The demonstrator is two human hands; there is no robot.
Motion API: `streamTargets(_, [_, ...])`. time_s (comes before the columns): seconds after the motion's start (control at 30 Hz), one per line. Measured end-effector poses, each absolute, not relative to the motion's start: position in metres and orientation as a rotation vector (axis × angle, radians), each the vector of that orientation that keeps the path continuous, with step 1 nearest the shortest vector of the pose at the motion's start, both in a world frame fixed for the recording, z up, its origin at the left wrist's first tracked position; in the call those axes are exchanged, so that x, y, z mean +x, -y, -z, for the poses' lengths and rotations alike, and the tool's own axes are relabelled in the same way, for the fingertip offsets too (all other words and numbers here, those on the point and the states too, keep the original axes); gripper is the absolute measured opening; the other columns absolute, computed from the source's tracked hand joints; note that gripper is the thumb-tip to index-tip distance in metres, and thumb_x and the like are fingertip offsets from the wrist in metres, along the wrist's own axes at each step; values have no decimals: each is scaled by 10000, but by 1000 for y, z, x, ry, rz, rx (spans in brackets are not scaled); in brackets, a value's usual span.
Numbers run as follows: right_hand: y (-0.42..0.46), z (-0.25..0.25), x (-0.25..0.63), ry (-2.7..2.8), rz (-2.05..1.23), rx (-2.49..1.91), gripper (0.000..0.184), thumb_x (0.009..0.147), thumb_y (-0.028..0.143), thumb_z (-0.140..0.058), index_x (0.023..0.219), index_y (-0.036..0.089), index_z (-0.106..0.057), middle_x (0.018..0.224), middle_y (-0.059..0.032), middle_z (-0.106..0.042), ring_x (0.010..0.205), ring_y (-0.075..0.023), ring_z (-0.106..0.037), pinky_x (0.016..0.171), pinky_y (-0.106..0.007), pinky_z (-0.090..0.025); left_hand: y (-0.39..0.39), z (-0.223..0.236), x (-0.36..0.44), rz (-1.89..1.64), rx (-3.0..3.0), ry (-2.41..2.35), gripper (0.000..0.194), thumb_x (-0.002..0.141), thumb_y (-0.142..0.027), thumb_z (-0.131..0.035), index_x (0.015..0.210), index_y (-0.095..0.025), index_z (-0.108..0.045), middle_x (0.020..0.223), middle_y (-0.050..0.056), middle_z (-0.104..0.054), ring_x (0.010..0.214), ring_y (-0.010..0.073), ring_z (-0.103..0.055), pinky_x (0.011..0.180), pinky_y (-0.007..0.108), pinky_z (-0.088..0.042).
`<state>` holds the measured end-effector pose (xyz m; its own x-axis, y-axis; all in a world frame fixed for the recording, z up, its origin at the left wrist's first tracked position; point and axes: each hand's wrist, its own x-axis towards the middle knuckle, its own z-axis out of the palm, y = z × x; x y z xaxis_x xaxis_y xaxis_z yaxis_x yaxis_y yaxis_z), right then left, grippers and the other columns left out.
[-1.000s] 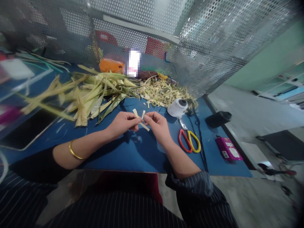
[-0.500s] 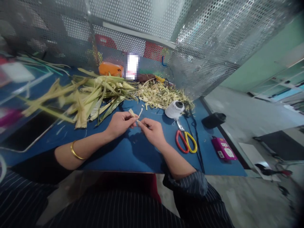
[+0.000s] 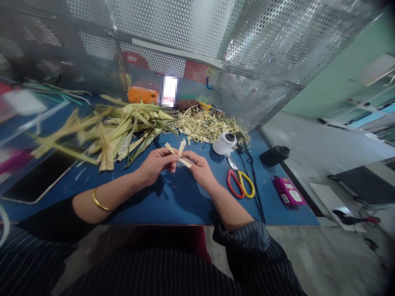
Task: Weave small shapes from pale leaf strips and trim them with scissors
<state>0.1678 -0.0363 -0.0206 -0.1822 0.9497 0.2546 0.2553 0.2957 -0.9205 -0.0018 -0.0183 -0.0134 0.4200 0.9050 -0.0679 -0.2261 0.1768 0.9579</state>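
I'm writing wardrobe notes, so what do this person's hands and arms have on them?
The left hand and right hand are ungloved. A gold-coloured bangle circles the left forearm. The left sleeve looks black near its edge; the right sleeve is dark with thin pale pinstripes, bunched at its edge.

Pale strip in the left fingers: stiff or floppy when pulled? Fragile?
Probably fairly stiff: the free ends of the pale strip jut from the left hand without drooping. Likely very light, being thin and narrow. That thinness also suggests it could crease or tear under a hard pinch.
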Motion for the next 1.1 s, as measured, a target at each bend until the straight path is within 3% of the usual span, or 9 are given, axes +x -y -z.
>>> streamTargets(0.2, [40,22,165,1756,-811,-1143,195,868,317,-576,750,189,-663,723,5,-649,717,-138,-581,725,-262,-427,17,9,-5,-836,978,-734,210,755,-318,-751,859,-152,-676,558,-40,-556,475,74,-520,480,188,-408])
streamTargets(0.37, [38,24,167,1883,-546,-1176,277,899,284,-555,643,196,-611,644,9,-617,664,-131,-561,728,-271,-403,16,9,-5,-816,1032,-740,217,734,-313,-769,845,-141,-697,595,-19,-595,505,73,-529,492,180,-411])
streamTargets(0.47, [36,27,167,1928,-530,-1207,281,925,293,-528,684,198,-637,666,1,-647,658,-131,-583,716,-269,-414,13,13,-2,-842,1029,-798,212,724,-305,-773,806,-126,-696,575,-18,-583,483,57,-500,478,163,-387])
streamTargets(0.57, [36,31,166,2012,-394,-1269,247,941,289,-508,782,202,-676,742,-17,-692,743,-153,-621,825,-305,-420,12,16,0,-856,968,-851,201,715,-289,-772,744,-119,-668,555,-20,-565,461,52,-482,461,162,-373])
streamTargets(0.73, [36,33,168,1977,-346,-1313,146,912,289,-561,943,234,-693,953,-41,-744,915,-196,-658,935,-359,-412,12,16,1,-845,861,-842,165,743,-252,-743,809,-126,-661,570,-23,-566,458,58,-495,464,172,-386])
streamTargets(0.87, [36,35,168,1944,-303,-1283,144,902,319,-576,912,267,-709,919,-33,-750,884,-210,-666,965,-397,-412,13,19,0,-817,805,-782,144,778,-224,-712,892,-143,-679,597,-23,-576,468,58,-509,481,181,-407])
streamTargets(1.03, [36,38,169,1965,-285,-1315,159,899,320,-559,904,264,-708,922,-45,-749,902,-227,-665,910,-397,-443,15,20,2,-805,850,-813,100,796,-218,-691,801,-124,-657,606,-16,-573,459,47,-501,500,195,-412])
streamTargets(1.1, [33,35,173,1972,-274,-1342,170,899,319,-549,895,249,-703,899,-45,-746,880,-224,-664,886,-383,-443,14,20,2,-806,940,-852,136,814,-259,-676,854,-129,-663,697,12,-629,475,50,-525,505,204,-413])
